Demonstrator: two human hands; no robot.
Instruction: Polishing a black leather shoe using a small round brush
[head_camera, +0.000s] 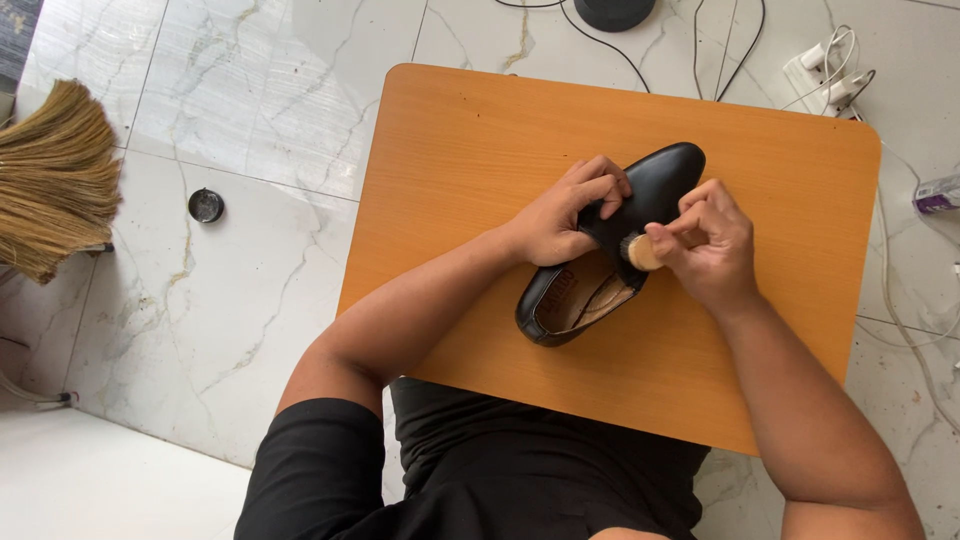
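Nearest me, center frame on the orange desk (480, 150), my left hand (560, 215) grips the black shoe (655, 185) while my right hand (705, 245) pinches a small round brush (640, 252) against it.

Home: marble floor tiles (250, 90), grass broom (55, 175), power strip (825, 75).

Table (480, 140) bare on all sides of the shoe (640, 215), widest at left and near edge. Both hands crowd the shoe's middle. Cables (720, 50) lie on floor beyond far edge.
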